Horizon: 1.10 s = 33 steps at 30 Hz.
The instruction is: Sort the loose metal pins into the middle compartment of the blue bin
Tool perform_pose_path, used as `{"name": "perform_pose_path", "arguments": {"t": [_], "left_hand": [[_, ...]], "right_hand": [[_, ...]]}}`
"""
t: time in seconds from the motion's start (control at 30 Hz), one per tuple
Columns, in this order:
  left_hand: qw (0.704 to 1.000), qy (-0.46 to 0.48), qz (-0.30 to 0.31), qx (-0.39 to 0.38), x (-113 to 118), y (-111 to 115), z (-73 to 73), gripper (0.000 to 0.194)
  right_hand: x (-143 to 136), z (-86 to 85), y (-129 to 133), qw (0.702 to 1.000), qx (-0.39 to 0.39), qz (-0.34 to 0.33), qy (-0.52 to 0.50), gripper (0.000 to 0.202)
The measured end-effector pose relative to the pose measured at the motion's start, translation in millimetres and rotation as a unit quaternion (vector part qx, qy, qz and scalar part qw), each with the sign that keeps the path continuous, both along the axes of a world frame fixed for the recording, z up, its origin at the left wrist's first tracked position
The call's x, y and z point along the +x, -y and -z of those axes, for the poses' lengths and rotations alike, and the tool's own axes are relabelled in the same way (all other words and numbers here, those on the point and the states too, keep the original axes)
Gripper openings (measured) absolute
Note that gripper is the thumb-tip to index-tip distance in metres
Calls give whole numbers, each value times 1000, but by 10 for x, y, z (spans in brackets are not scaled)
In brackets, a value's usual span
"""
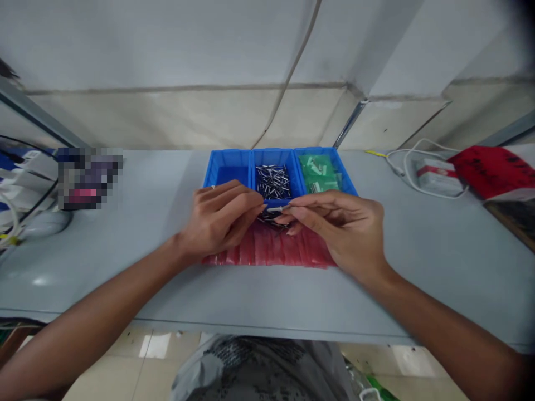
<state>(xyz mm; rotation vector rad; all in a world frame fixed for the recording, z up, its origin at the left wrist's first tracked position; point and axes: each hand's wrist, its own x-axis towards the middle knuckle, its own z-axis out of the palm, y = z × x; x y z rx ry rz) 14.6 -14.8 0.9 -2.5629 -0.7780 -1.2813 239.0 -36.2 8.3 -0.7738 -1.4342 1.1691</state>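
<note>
A short, thin, pale metal pin lies between the fingertips of both hands, above the front of the blue bins. My right hand pinches its right end between thumb and forefinger, the other fingers loosely curled. The fingers of my left hand are closed in a pinch at its left end; their grip is partly hidden. Just behind the hands, many similar small metal pins with dark parts fill the middle blue bin. More pins show below the fingers. Red plastic packets lie in a row beneath the hands.
Beside the middle bin stand a left blue bin with its floor showing and a right blue bin holding green packets. White cables and a small box sit at right near a red cloth. A computer mouse lies far left.
</note>
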Motion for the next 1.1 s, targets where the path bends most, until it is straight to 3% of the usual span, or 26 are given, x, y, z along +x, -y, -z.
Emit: {"name": "perform_pose_path", "arguments": {"t": [0.13, 0.37, 0.5, 0.7, 0.77, 0.93, 1.03, 1.1], "left_hand": [[1000, 0, 17, -2, -13, -1, 2, 27], [999, -31, 8, 30, 5, 22, -16, 13], [998, -39, -28, 43, 21, 38, -21, 24], [993, -96, -3, 74, -5, 26, -71, 6], [992, -100, -8, 71, -15, 25, -81, 11], [993, -47, -73, 85, -53, 17, -54, 24], [988, -6, -125, 96, -78, -7, -48, 19], [984, -12, -139, 108, -88, -21, -52, 21]], "right_hand": [[9, 4, -8, 1000, -16, -1, 4, 11], [9, -4, 9, 1000, -16, -7, 18, 10], [32, 9, -13, 999, -31, 2, 20, 11], [68, 13, 4, 995, -46, -28, 79, 11], [68, 24, 4, 995, -43, -27, 82, 11], [62, 54, -92, 997, -67, -46, 4, 11], [107, 15, -171, 994, -95, -43, -44, 29], [164, -9, -198, 996, -76, -47, -11, 39]]}}
